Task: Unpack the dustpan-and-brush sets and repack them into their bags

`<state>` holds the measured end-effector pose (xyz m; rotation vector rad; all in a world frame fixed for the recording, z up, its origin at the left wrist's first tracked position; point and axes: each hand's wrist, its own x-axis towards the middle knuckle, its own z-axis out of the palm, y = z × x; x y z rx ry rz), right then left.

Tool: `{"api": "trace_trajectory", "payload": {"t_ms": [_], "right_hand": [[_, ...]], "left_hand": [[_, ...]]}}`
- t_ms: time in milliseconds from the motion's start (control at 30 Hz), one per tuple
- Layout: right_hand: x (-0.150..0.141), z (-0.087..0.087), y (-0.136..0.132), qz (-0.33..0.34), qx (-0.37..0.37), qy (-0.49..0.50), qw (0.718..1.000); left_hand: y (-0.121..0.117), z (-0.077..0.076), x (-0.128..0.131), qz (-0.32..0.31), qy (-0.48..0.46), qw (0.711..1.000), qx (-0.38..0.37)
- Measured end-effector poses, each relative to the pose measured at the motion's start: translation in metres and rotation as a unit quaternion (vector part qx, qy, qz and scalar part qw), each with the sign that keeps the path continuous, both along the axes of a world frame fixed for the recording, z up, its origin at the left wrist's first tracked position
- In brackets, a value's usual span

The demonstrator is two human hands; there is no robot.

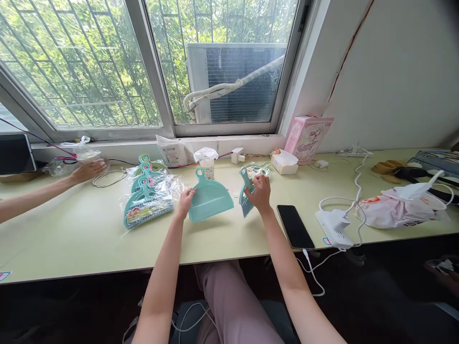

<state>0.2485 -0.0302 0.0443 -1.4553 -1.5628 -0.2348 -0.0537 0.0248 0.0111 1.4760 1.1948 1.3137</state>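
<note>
My left hand point(185, 202) grips the left edge of a small teal dustpan point(210, 197) that stands tilted on the pale green desk point(71, 239), handle pointing away. My right hand point(259, 192) is closed round a small teal hand brush point(245, 196), bristles down near the desk. The two pieces are a short gap apart. A stack of the same dustpan sets in clear plastic bags point(147, 198) lies just left of my left hand.
A black phone point(294, 225) lies right of my right hand, beside a white power strip point(334, 223) with cables. A pink box point(308, 137), a tissue box point(284, 162) and a cup point(207, 167) stand by the window. Another person's hand point(86, 170) rests far left.
</note>
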Motion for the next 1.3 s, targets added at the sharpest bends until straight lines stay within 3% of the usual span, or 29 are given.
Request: {"api": "trace_trajectory", "payload": {"t_ms": [100, 300, 500, 667, 800, 933, 1100, 1233, 1300], "right_hand": [[0.011, -0.006, 0.007, -0.044, -0.016, -0.060, 0.997], [0.010, -0.026, 0.021, -0.068, -0.226, -0.099, 0.967], [0.006, -0.038, 0.024, -0.103, -0.279, -0.081, 0.951], [0.010, -0.047, 0.027, -0.080, -0.334, -0.067, 0.937], [0.014, -0.049, 0.029, -0.092, -0.299, -0.078, 0.947], [0.018, -0.052, 0.030, -0.093, -0.233, -0.076, 0.965], [0.025, -0.054, 0.032, -0.092, -0.229, -0.062, 0.967], [0.027, -0.041, 0.029, -0.067, -0.170, -0.044, 0.982], [0.025, -0.030, 0.027, -0.016, -0.125, 0.014, 0.992]], "left_hand": [[0.001, -0.004, 0.001, -0.016, 0.064, 0.998, -0.012], [0.006, -0.014, 0.004, 0.045, 0.175, 0.982, 0.051], [0.007, -0.018, 0.006, 0.029, 0.200, 0.978, 0.052], [0.005, -0.017, 0.008, 0.022, 0.224, 0.973, 0.057], [-0.001, -0.014, 0.010, 0.058, 0.239, 0.961, 0.128], [-0.004, -0.016, 0.010, 0.094, 0.295, 0.928, 0.210], [0.001, -0.021, 0.007, 0.062, 0.350, 0.915, 0.190], [0.001, -0.016, 0.004, 0.095, 0.330, 0.922, 0.179], [0.000, -0.011, 0.003, 0.126, 0.278, 0.934, 0.186]]}}
